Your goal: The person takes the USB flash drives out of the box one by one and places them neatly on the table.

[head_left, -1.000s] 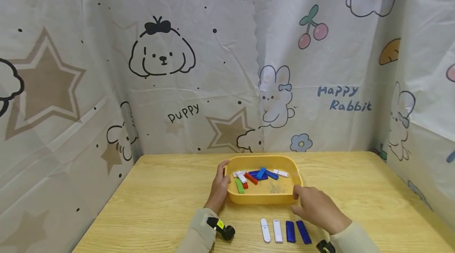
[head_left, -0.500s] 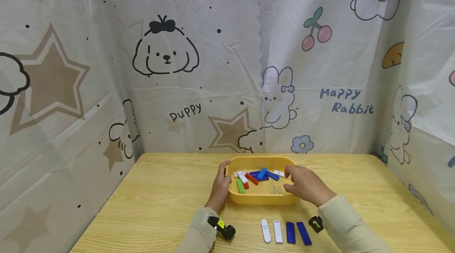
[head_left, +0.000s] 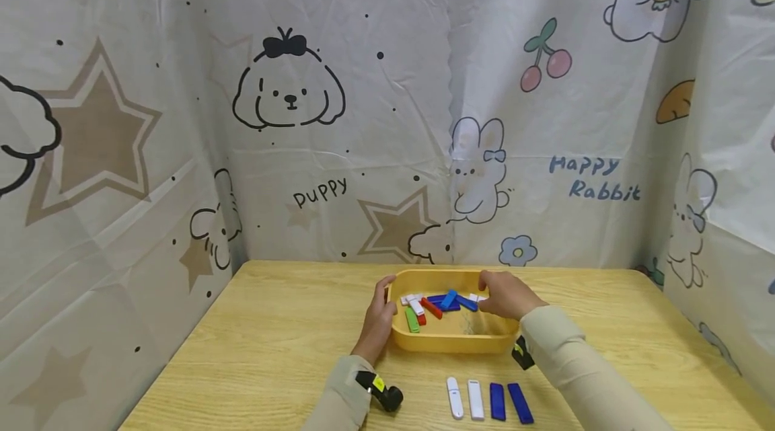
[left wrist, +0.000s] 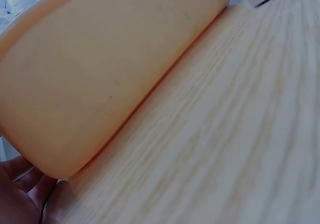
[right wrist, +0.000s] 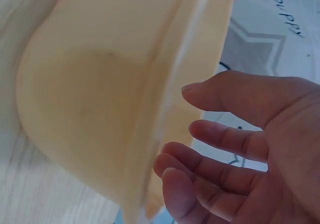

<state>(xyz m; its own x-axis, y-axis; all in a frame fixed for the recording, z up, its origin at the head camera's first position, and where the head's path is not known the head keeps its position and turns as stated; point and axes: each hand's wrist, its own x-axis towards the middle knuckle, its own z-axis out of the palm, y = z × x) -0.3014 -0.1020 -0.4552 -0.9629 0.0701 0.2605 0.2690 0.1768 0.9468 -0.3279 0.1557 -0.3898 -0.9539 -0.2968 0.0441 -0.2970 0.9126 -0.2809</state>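
Note:
On the table stands a yellow plastic bin (head_left: 451, 345) holding several small flat sticks that look like USB drives. Among them are a green stick (head_left: 412, 321), a red stick (head_left: 432, 308), blue sticks (head_left: 466, 303) and white ones. My left hand (head_left: 377, 320) holds the bin's left end, its fingers along the side wall (left wrist: 110, 79). Over the bin's right end is my right hand (head_left: 511, 295), thumb and fingers apart, close to a white stick (head_left: 475, 297) that it partly hides. Nothing shows between those fingers in the right wrist view.
In front of the bin, two white sticks (head_left: 475, 399) and two dark blue sticks (head_left: 497, 401) lie side by side on the wooden table (head_left: 290, 330). A patterned curtain (head_left: 339, 115) hangs behind and at both sides.
My right hand has moved from the bin's front right rim, inward and away from me, over its inside. The left hand stays at the left end. The head view has shifted slightly.

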